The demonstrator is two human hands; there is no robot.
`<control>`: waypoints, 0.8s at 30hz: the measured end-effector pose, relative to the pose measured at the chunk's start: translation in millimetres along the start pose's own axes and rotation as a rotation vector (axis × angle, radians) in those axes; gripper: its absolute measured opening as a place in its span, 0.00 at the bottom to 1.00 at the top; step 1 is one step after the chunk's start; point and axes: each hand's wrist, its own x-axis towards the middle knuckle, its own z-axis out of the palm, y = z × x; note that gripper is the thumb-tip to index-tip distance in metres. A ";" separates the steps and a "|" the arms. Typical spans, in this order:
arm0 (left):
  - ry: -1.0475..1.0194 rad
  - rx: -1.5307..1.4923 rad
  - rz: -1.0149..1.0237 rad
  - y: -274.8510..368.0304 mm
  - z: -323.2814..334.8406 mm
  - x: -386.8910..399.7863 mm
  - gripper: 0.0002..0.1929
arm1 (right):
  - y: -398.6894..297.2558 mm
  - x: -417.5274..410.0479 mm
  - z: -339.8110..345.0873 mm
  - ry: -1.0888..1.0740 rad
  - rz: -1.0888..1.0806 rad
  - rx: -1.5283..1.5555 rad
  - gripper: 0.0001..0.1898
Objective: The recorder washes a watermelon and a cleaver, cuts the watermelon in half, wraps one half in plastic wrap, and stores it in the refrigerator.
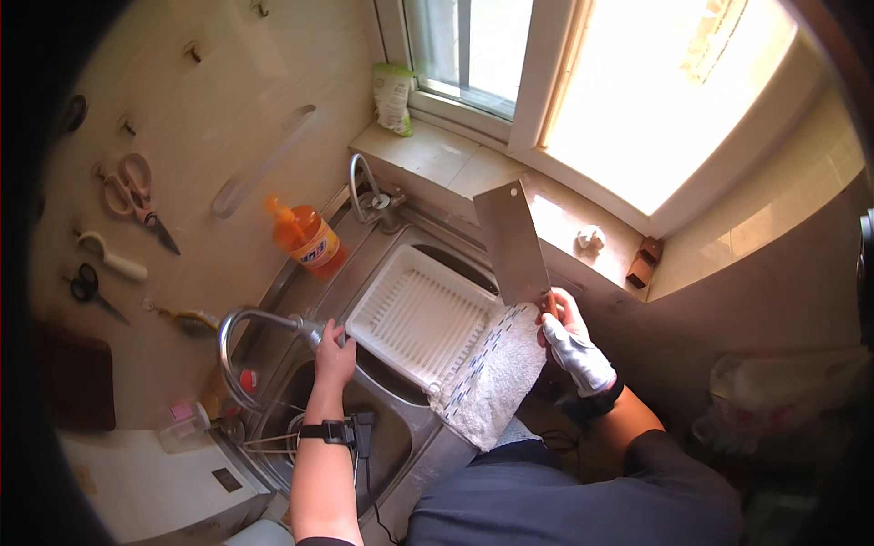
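My right hand (577, 341), partly covered by a pale glove, grips the wooden handle of a cleaver (513, 242). Its broad metal blade points up toward the windowsill. My left hand (334, 358) is at the lever of the curved chrome faucet (235, 341), fingers around it. Beside that hand, a white plastic dish rack (416, 314) sits over the far sink basin. A white towel with dark dashes (491, 375) drapes over the rack's near right end, just below the cleaver. Below my left forearm lies the near sink basin (389, 447), with a wire rack partly hidden in it.
An orange dish-soap pump bottle (311, 239) stands behind the faucet, and a smaller tap (365, 191) rises at the back corner. Pink-handled scissors (133, 198) and black-handled scissors (89, 286) hang on the wall. Garlic (590, 237) lies on the windowsill (437, 153).
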 end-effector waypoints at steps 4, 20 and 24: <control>-0.228 0.244 0.130 28.9 24.8 -37.2 0.31 | -17.1 24.9 0.0 0.058 -0.104 0.104 0.37; -0.277 0.412 1.014 256.2 151.4 26.3 0.53 | 0.7 99.2 2.0 -0.056 -0.247 -0.038 0.24; -0.443 0.459 0.944 263.4 182.4 36.0 0.57 | 17.6 113.3 -11.2 -0.053 -0.348 -0.022 0.25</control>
